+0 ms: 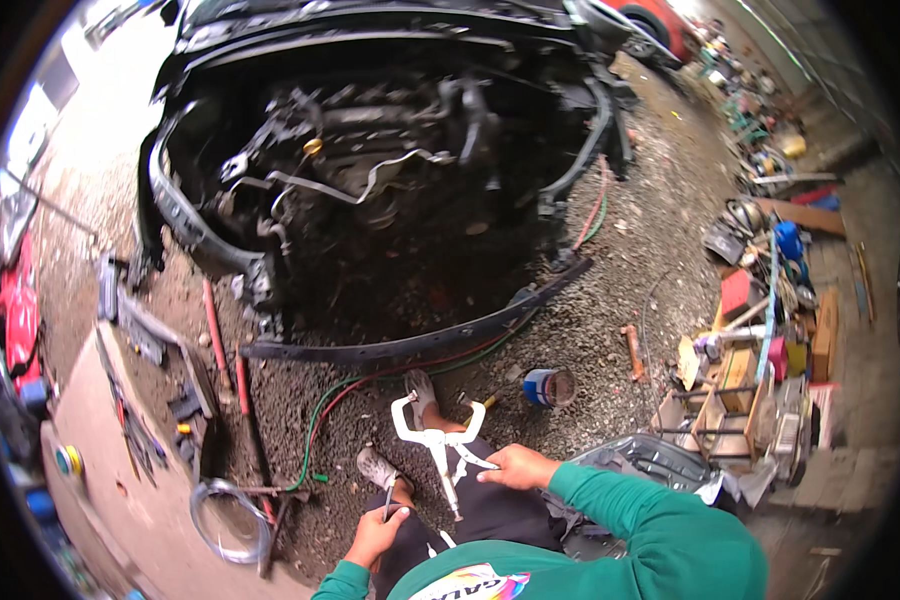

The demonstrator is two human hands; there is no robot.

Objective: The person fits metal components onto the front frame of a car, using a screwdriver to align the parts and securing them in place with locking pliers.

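Observation:
A white locking C-clamp [438,452] hangs in front of my legs with its jaws apart and pointing away from me. My right hand [520,467] is closed on its lever handle. Lower and to the left, my left hand [375,538] is closed round a thin metal piece [389,500] that points up; its kind is too small to tell. Ahead of both hands lies the black front end of a car, its engine bay [370,200] open. A dark curved crossbar [410,350] runs along its near side.
A blue can [548,388] stands on the gravel, with a yellow-handled tool [482,408] beside it. Red and green hoses [322,415] cross near my feet. Left are a board [120,500] and coiled tubing [210,545]. Wood and tools pile around a rack [705,420] at right.

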